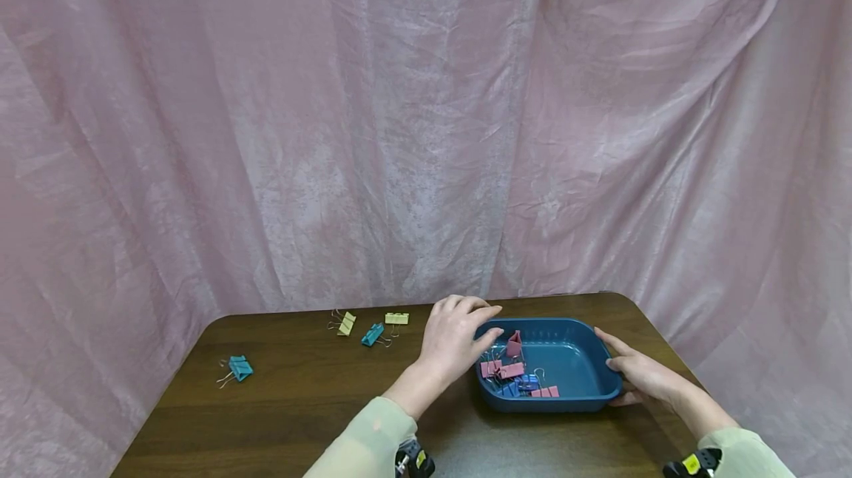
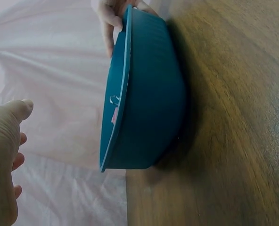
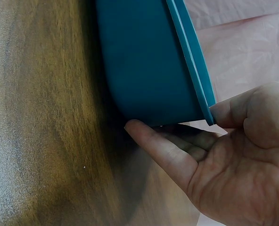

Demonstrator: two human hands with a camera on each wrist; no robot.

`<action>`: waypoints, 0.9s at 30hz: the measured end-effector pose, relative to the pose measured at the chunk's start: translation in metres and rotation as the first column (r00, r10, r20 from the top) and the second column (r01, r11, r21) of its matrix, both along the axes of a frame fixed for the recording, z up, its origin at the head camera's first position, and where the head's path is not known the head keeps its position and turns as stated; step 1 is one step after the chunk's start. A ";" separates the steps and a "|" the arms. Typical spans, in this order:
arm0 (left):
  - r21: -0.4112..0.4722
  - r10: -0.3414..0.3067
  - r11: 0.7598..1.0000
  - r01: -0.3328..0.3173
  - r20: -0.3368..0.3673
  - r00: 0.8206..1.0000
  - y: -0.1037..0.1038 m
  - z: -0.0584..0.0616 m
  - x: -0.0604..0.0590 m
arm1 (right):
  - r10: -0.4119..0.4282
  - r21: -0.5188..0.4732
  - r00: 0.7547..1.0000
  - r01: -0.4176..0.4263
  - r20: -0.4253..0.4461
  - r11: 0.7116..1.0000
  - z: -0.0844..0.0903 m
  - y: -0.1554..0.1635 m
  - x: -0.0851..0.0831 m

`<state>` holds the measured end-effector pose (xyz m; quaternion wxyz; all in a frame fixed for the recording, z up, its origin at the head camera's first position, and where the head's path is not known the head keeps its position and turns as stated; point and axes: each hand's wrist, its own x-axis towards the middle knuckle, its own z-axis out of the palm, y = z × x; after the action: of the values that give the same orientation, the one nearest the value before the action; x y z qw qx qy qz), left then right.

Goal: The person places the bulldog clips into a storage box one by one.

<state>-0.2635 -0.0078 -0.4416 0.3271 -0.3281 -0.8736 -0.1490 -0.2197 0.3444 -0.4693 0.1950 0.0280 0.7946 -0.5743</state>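
Observation:
A blue plastic tray (image 1: 575, 405) stands on the right part of the table. Pink binder clips (image 1: 511, 371) and blue binder clips (image 1: 528, 382) lie together in its left part. At the tray's right end my right hand (image 1: 642, 374) grips the wall, thumb at the rim and the other fingers against the outside, as the right wrist view (image 3: 243, 155) shows. My left hand (image 1: 455, 334) is held by the tray's left rim, thumb apart from the fingers, with nothing visible in it. The left wrist view shows its thumb (image 2: 17, 110) clear of the tray wall.
On the brown wooden table (image 1: 299, 404), two yellow binder clips (image 1: 346, 324) and a teal binder clip (image 1: 373, 334) lie at the back, left of the left hand. Another teal binder clip (image 1: 240, 368) lies farther left. A pink curtain (image 1: 399, 130) hangs behind the table.

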 end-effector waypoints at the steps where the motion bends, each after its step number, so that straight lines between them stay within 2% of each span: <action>1: 0.001 0.002 1.000 -0.002 0.002 1.000 -0.001 0.000 0.000 | 0.000 0.003 1.000 0.000 0.001 1.000 0.000 0.000 0.000; 11: 0.023 0.006 1.000 -0.007 0.011 1.000 -0.009 0.000 -0.004 | 0.013 0.001 1.000 -0.013 -0.003 1.000 -0.001 0.002 -0.001; 27: 0.063 0.029 0.998 -0.029 0.005 1.000 -0.040 -0.003 -0.009 | 0.006 0.007 1.000 -0.006 0.007 1.000 0.000 0.001 -0.001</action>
<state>-0.2721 -0.0474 -0.4448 0.3375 -0.3045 -0.8739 -0.1722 -0.2212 0.3457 -0.4693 0.1993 0.0282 0.7961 -0.5707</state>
